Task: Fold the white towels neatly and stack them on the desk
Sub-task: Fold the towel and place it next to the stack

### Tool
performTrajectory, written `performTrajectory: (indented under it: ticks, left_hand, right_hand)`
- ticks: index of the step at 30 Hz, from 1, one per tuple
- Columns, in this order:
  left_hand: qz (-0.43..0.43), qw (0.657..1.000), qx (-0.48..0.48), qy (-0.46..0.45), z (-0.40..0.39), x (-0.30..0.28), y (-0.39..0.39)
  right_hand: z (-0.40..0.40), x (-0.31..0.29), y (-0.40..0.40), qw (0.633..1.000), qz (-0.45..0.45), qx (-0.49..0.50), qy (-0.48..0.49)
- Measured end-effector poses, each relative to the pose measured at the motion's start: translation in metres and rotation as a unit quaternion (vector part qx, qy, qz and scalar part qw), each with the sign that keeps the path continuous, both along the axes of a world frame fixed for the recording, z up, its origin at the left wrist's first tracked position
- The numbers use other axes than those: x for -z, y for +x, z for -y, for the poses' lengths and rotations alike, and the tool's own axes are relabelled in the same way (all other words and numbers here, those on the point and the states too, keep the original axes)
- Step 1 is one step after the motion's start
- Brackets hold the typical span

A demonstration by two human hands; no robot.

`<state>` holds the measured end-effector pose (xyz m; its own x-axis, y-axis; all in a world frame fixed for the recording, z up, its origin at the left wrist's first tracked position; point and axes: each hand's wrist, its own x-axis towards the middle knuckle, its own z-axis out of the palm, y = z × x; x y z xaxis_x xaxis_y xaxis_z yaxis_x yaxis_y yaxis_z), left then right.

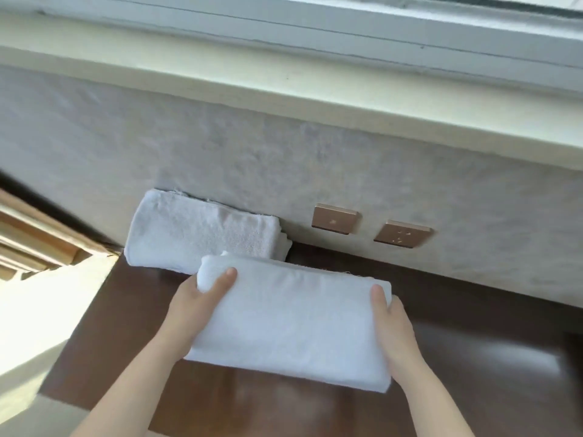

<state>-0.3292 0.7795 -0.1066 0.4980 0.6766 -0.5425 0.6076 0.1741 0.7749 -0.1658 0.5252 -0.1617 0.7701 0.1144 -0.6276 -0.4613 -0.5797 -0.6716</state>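
Folded towel (290, 320) gripped at both ends by hands (189, 313) (394, 329) above dark desk (473, 357), near wall sockets (402, 234).

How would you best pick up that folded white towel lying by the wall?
Grip the folded towel at its two short ends, one of the hands coming in from each side. It is long and soft, so end support keeps the folds together, as with the held towel.
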Motion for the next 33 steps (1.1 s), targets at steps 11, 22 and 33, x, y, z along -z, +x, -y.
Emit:
performTrajectory:
  ticks: [11, 22, 33]
  left_hand:
    - [-0.034, 0.993, -0.007, 0.114, -0.222, -0.01, 0.018]
    - [-0.13, 0.976, 0.031, 0.17, -0.274, 0.078, 0.042]
    - [-0.135, 0.964, 0.024, 0.228, -0.26, 0.085, 0.042]
  right_hand:
    - [-0.216, -0.029, 0.002, 0.994, 0.107, -0.002, 0.003]
    - [-0.287, 0.022, -0.001, 0.965, 0.164, -0.053, -0.195]
    - [-0.291, 0.028, -0.002, 0.934, 0.221, -0.093, -0.265]
